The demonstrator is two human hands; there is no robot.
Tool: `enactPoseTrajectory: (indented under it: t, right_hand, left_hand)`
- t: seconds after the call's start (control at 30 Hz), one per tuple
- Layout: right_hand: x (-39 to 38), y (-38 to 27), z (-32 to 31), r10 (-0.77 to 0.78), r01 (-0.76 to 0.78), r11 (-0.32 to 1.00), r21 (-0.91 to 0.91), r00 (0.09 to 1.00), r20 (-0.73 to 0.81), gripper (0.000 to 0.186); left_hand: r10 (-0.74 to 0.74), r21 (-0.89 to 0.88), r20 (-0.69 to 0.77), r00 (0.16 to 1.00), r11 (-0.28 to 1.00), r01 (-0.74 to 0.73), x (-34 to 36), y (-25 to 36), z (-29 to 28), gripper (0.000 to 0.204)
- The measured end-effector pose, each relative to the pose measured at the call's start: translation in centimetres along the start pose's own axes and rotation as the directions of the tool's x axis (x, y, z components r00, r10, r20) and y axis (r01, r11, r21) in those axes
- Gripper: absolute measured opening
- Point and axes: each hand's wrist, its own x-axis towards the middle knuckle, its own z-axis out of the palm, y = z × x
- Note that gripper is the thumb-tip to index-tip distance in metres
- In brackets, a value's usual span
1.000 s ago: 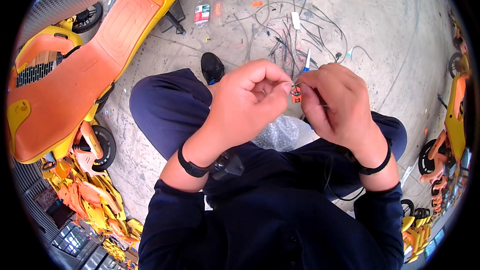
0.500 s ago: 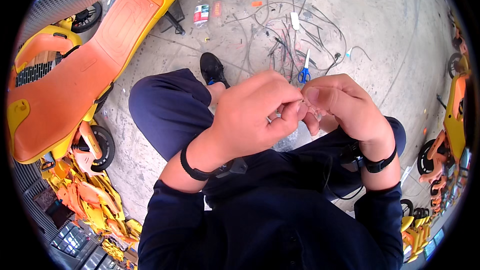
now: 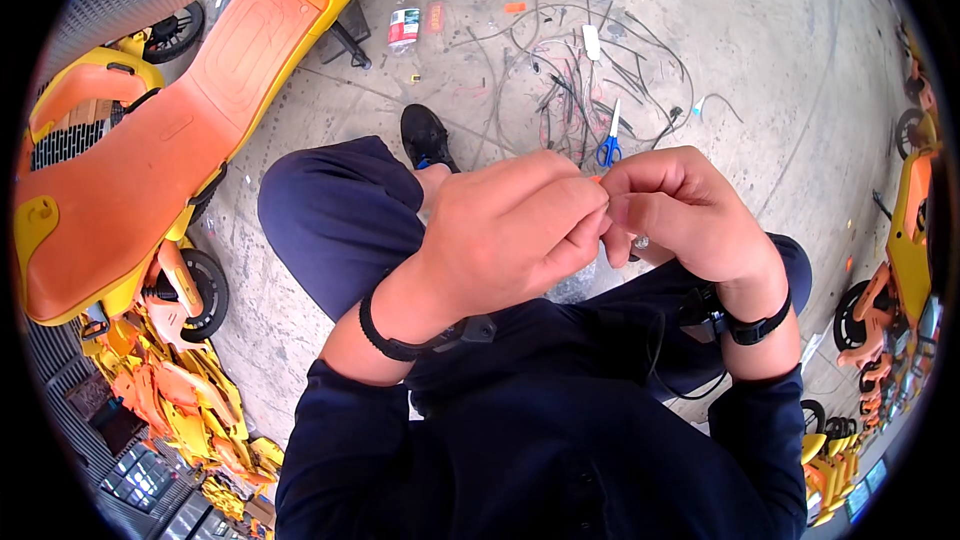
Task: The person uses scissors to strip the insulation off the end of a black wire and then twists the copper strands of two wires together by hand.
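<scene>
My left hand [image 3: 520,225] and my right hand [image 3: 690,215] meet above my lap, fingertips pressed together. Both are closed in a pinch on something too small and hidden to name. A speck of orange [image 3: 596,179] shows at the top between the fingertips. Under my right fingers a small clear, shiny piece [image 3: 640,242] peeks out. Beyond my hands, blue-handled scissors [image 3: 609,150] lie on the floor with the blades pointing away. Beside them spreads a loose heap of dark cut wires [image 3: 570,100]. Below my hands, something clear like plastic [image 3: 572,287] is partly hidden between my legs.
A bottle with a red and white label [image 3: 404,28] stands or lies at the far left. A white piece [image 3: 591,43] and an orange bit [image 3: 515,8] lie near the wires. A yellow and orange vehicle body [image 3: 170,130] fills the left; more vehicles [image 3: 908,210] line the right.
My fingertips have drawn closer together, and my left fingers now cover more of the gap. My right thumb has shifted slightly lower. The things on the floor stay put.
</scene>
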Motion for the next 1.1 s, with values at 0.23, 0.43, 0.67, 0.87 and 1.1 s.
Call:
enactPoseTrajectory:
  t: [0.23,0.43,0.67,0.87,1.1]
  right_hand:
    - [-0.1,-0.4,0.5,0.001,-0.003,0.999,-0.048,0.999,-0.036,0.015]
    - [-0.2,-0.3,0.7,-0.015,0.008,0.998,-0.063,0.995,-0.097,0.014]
    - [-0.2,0.1,1.3,-0.125,0.108,0.989,-0.102,0.977,-0.175,0.013]
    - [-0.1,1.2,1.5,-0.270,0.245,0.958,-0.152,0.945,-0.182,0.012]
    - [0.6,2.2,1.4,-0.607,0.438,0.688,-0.578,0.785,-0.126,0.005]
  left_hand:
    - [-0.005,0.032,-0.009,1.000,0.999,0.005,-0.1,0.0,0.1,0.020]
    - [0.014,0.104,-0.071,0.997,0.995,-0.007,0.0,-0.2,0.6,0.019]
    - [0.006,0.123,-0.084,0.996,0.992,0.005,-0.1,0.3,0.4,0.017]
    - [-0.062,-0.028,-0.105,0.993,0.998,0.059,0.2,0.4,0.3,0.012]
    - [-0.150,-0.012,0.006,0.989,0.989,0.150,0.4,0.2,-0.4,0.016]
